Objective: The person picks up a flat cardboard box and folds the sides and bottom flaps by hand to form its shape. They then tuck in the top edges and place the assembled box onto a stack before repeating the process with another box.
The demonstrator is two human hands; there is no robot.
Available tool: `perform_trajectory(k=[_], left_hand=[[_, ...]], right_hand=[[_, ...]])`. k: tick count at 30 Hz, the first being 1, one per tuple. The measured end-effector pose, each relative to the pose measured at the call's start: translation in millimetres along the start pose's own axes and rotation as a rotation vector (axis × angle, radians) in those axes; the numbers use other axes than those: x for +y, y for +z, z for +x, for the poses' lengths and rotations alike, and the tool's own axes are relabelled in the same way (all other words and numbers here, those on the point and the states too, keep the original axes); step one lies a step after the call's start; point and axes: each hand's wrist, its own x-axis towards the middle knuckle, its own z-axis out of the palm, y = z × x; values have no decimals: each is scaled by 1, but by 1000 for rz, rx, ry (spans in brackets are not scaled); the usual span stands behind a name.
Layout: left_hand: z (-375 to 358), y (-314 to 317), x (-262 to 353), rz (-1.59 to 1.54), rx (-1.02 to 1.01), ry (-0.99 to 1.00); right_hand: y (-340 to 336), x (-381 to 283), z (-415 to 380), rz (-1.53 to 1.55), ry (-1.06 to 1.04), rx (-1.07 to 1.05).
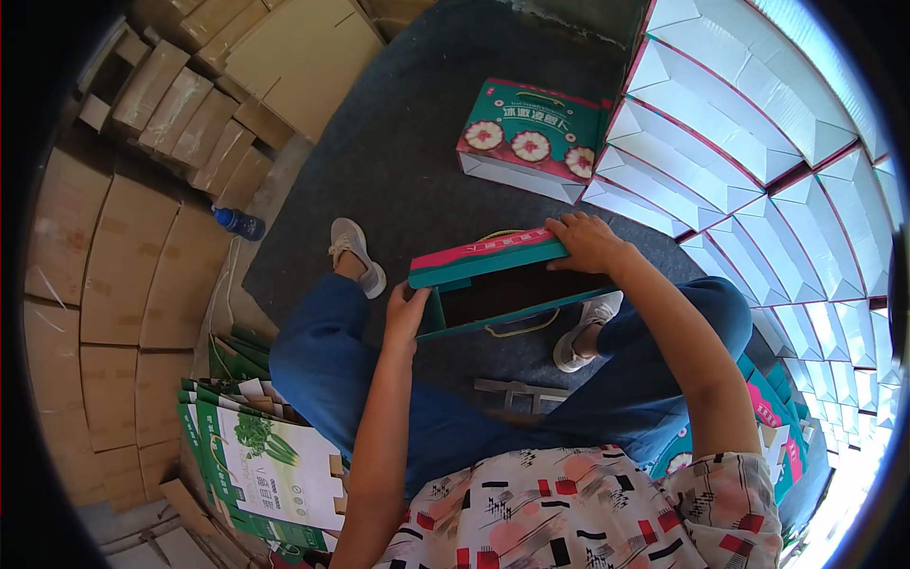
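Between my knees I have a teal and pink cardboard gift box [512, 248], with its long dark opening facing up towards me. My left hand [406, 315] grips the box's left end at the corner. At the other end, my right hand [588, 245] is closed over the pink and teal flap, with its fingers on top and its thumb at the inner edge. Yellow cord handles [524, 328] show along the box's sides. The bottom of the box's inside is too dark to make out.
A finished-looking teal box [531, 133] stands ahead on the dark mat. Stacked white-sided boxes [701, 142] rise at right, brown cartons [123, 266] at left. Flat green cardboard [265, 455] lies by my left leg; a blue bottle [240, 224] is on the floor.
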Motion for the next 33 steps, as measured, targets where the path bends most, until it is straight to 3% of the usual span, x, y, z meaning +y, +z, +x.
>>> perform_trajectory(k=[3, 9, 12, 15, 18, 21, 24, 27, 30, 33], left_hand=[[-13, -2, 15, 57, -66, 59], [-19, -3, 26, -73, -264, 139], [-26, 2, 27, 263, -97, 100], [-24, 0, 21, 363, 6, 201], [-21, -5, 18, 404, -71, 249], [-20, -10, 20, 433, -124, 219], [-24, -16, 34, 300, -244, -15], [-11, -18, 5, 163, -148, 164], [-12, -22, 11, 248, -242, 112], [-14, -16, 15, 630, -181, 377]], right_hand=[[-10, -2, -3, 72, -5, -114], [-6, -6, -2, 225, -110, -88], [1, -4, 4, 303, -106, -52], [9, -3, 11, 336, -92, -29], [3, -6, 11, 265, -130, -30], [-4, -10, 10, 231, -158, -36], [5, -8, 16, 104, -213, 10], [17, -14, 21, -32, -200, 38], [12, -25, 22, -93, -169, 37], [24, -38, 30, -166, -85, 40]])
